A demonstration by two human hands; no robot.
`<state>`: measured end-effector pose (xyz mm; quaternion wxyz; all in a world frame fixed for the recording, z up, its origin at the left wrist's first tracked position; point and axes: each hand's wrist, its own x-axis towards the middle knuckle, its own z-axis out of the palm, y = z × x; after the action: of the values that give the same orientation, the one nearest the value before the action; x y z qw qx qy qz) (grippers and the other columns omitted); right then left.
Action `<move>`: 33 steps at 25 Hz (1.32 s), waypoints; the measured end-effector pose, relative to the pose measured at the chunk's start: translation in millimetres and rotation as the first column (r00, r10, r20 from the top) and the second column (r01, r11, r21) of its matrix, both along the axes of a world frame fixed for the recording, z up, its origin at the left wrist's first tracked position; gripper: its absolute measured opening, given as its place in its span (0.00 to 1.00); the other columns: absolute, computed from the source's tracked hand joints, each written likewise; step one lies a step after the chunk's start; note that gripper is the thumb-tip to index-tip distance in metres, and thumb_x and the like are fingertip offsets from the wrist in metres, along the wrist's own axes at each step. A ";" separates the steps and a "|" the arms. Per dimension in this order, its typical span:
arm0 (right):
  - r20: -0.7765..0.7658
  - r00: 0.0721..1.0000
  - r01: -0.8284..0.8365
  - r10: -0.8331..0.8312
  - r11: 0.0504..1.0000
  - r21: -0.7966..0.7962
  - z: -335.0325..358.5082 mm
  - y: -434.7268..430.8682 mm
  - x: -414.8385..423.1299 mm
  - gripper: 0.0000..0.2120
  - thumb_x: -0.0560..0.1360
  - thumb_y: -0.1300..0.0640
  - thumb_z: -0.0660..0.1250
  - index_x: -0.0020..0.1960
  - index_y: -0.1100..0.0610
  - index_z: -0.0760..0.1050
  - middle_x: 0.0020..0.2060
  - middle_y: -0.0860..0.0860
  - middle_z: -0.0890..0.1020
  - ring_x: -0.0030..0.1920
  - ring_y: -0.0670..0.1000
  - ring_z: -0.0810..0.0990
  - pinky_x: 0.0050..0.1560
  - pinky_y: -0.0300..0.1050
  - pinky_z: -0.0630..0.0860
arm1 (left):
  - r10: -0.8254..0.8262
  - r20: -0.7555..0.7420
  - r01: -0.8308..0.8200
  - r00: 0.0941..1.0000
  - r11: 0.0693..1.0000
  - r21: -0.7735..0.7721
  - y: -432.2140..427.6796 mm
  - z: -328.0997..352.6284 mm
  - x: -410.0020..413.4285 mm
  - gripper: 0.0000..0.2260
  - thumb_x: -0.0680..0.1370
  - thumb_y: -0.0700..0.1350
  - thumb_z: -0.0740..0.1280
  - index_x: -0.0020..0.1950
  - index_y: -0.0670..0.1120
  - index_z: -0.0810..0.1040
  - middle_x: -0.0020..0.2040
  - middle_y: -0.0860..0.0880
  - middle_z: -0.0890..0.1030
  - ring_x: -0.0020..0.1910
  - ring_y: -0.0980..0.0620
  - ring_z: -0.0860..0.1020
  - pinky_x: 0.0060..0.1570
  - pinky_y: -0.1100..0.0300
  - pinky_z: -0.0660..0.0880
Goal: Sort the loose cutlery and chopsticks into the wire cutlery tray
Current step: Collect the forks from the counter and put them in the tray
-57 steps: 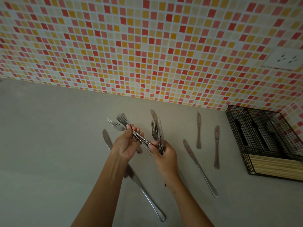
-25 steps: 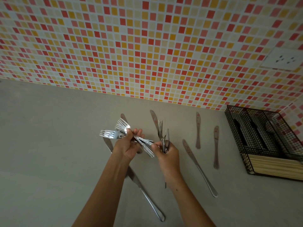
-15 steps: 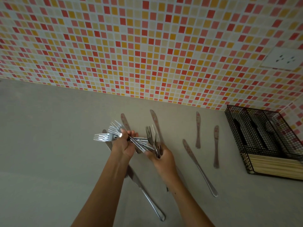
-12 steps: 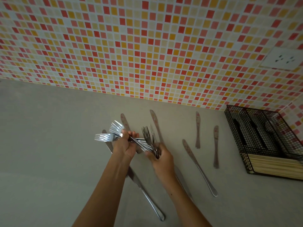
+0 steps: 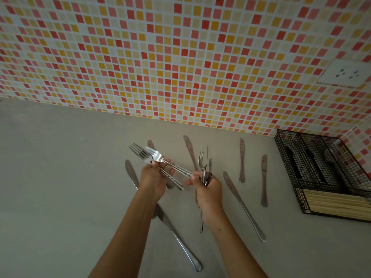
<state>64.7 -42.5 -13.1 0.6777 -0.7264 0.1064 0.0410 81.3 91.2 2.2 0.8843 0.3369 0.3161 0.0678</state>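
A grey counter (image 5: 60, 177) runs back to a wall (image 5: 180, 57) of small red, orange and cream tiles, with a white socket (image 5: 345, 74) high on the right. The wire tray (image 5: 289, 177) stands in the right corner, close to the wall. Chopsticks (image 5: 341, 205) are stacked across its near compartment, and dark cutlery lies in the long compartments behind.

Knives (image 5: 243, 205) lie loose on the counter, several between the hands and the tray, and one long one runs under the left forearm.

Over the middle of the counter the left hand (image 5: 152, 179) grips two forks (image 5: 144, 154), tines pointing up and left, handles slanting towards the right hand (image 5: 208, 191). The right hand is closed round a fork bunch (image 5: 204, 165) with tines upright and handle ends showing below the wrist. Its thumb and forefinger meet the handle end of one left-hand fork.

Open counter stretches wide to the left of the hands. To the right, the scattered knives and the tray's edge narrow the way, and the wall closes the back.
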 end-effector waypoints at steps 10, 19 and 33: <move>-0.247 0.968 0.019 0.048 0.965 0.262 16.2 7.1 -7.7 0.03 0.76 0.65 0.65 0.44 0.60 0.77 0.30 0.55 0.83 0.16 0.44 0.61 0.19 0.34 0.57 | -0.009 0.051 0.011 0.999 1.000 -0.029 -6.4 -0.1 -5.7 0.14 0.84 0.41 0.48 0.52 0.40 0.73 0.47 0.44 0.80 0.45 0.48 0.80 0.45 0.54 0.76; -0.211 0.977 0.045 0.013 0.963 0.266 15.2 8.6 -8.6 0.03 0.76 0.65 0.65 0.47 0.61 0.78 0.31 0.55 0.83 0.16 0.44 0.62 0.20 0.34 0.58 | 0.011 0.079 -0.006 0.997 0.998 -0.059 -4.9 -4.6 -5.3 0.15 0.84 0.44 0.50 0.49 0.41 0.74 0.47 0.43 0.80 0.47 0.47 0.80 0.46 0.53 0.76; 0.281 0.940 -0.098 0.195 0.941 -0.323 -5.8 -0.7 -9.0 0.02 0.74 0.61 0.68 0.47 0.57 0.78 0.34 0.44 0.81 0.38 0.40 0.79 0.39 0.27 0.70 | -0.025 0.091 0.038 0.996 0.990 -0.139 -1.0 -5.5 -2.6 0.11 0.83 0.44 0.52 0.50 0.41 0.72 0.48 0.43 0.80 0.40 0.49 0.83 0.48 0.51 0.77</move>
<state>55.7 -43.2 -19.0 0.5611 -0.8253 -0.0510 -0.0391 78.7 90.2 -3.4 0.9200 0.2753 0.2749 0.0464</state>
